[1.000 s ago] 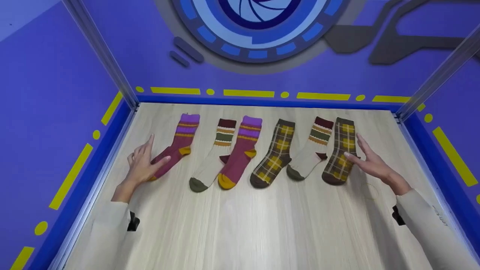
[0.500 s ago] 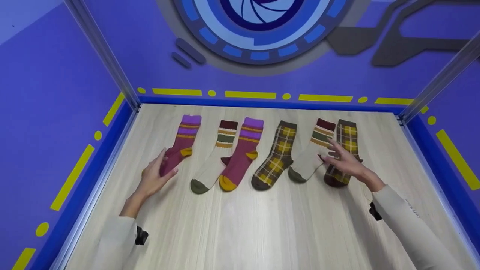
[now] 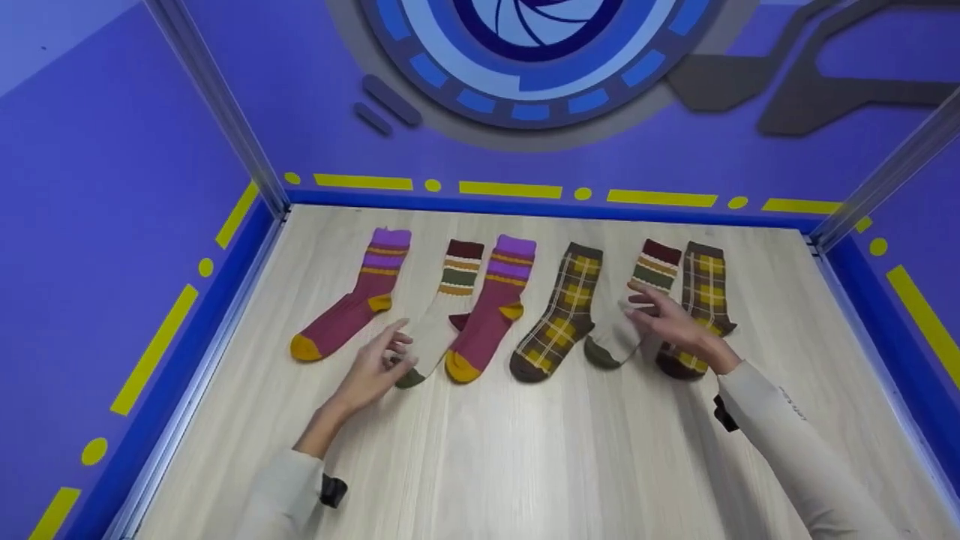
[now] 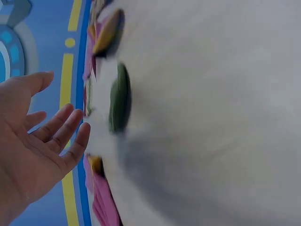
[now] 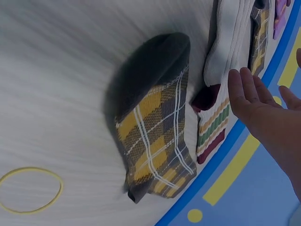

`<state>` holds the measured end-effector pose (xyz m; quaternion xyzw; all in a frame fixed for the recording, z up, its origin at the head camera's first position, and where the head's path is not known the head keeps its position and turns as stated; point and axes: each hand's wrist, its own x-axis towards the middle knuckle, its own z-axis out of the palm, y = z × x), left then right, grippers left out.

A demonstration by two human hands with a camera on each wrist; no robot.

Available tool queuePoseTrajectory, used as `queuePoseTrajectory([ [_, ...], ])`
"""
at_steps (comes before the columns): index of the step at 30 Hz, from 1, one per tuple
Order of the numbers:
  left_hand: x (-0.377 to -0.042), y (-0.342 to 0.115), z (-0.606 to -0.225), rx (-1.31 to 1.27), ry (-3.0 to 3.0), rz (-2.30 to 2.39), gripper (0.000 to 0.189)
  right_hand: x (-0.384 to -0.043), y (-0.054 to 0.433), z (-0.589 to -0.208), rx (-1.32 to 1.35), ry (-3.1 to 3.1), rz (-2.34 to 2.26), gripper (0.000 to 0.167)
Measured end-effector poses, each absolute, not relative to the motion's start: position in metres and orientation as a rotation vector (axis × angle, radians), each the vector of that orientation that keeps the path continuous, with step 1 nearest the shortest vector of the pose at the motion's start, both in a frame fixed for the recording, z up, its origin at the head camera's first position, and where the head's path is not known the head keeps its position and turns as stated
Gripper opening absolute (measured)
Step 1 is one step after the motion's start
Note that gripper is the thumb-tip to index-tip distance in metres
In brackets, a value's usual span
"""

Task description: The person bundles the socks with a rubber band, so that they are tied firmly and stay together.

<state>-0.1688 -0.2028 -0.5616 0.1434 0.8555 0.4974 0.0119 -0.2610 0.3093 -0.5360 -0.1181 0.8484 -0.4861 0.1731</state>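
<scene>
Several socks lie in a row on the wooden tabletop. At the left is a burgundy and purple striped sock point(image 3: 337, 322). Beside it, my left hand point(image 3: 373, 367) hovers over the toe end of a cream sock point(image 3: 427, 330), its fingers loosely bent and empty. A second burgundy sock point(image 3: 487, 315) overlaps that cream one. A plaid sock point(image 3: 559, 315) lies in the middle. My right hand point(image 3: 671, 322) is above another cream sock point(image 3: 611, 341) and partly covers it and the second plaid sock point(image 3: 705, 285). Its fingers are relaxed and hold nothing.
Blue printed panels point(image 3: 525, 165) wall the tabletop point(image 3: 525, 457) at the back and sides, with metal posts point(image 3: 217, 105) at the corners. A thin yellow rubber-band-like loop point(image 5: 30, 188) lies near the right plaid sock in the right wrist view.
My left hand has moved right, from the leftmost burgundy sock to the cream sock. My right hand has moved left, from the plaid sock to over the cream sock. The socks have stayed in place.
</scene>
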Motion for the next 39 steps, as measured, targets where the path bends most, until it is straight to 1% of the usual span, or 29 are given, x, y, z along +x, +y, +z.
queuePoseTrajectory([
  [4,-0.166,-0.176,-0.566,0.524,2.584,1.574,0.059,-0.272,0.304,-0.544,-0.326,2.434,-1.388,0.062],
  [9,-0.164,-0.139,-0.574,0.627,2.469,1.616,0.055,-0.287,0.296,-0.556,-0.224,2.465,-1.428,0.057],
  [13,-0.169,-0.107,-0.579,0.646,2.350,1.645,0.056,-0.301,0.292,-0.563,-0.163,2.478,-1.524,0.053],
  [18,-0.170,-0.079,-0.585,0.576,2.240,1.589,0.063,-0.315,0.277,-0.574,-0.075,2.530,-1.584,0.049],
  [24,-0.170,-0.055,-0.585,0.450,2.180,1.596,0.075,-0.332,0.256,-0.584,-0.013,2.656,-1.543,0.053],
  [30,-0.174,-0.039,-0.585,0.342,2.192,1.559,0.080,-0.350,0.250,-0.587,-0.034,2.727,-1.457,0.055],
  [33,-0.176,-0.035,-0.585,0.330,2.206,1.542,0.078,-0.358,0.249,-0.587,-0.091,2.769,-1.415,0.055],
  [35,-0.177,-0.033,-0.586,0.338,2.260,1.499,0.076,-0.361,0.246,-0.585,-0.080,2.789,-1.360,0.055],
  [39,-0.180,-0.031,-0.588,0.385,2.421,1.405,0.066,-0.367,0.240,-0.579,-0.044,2.786,-1.230,0.054],
])
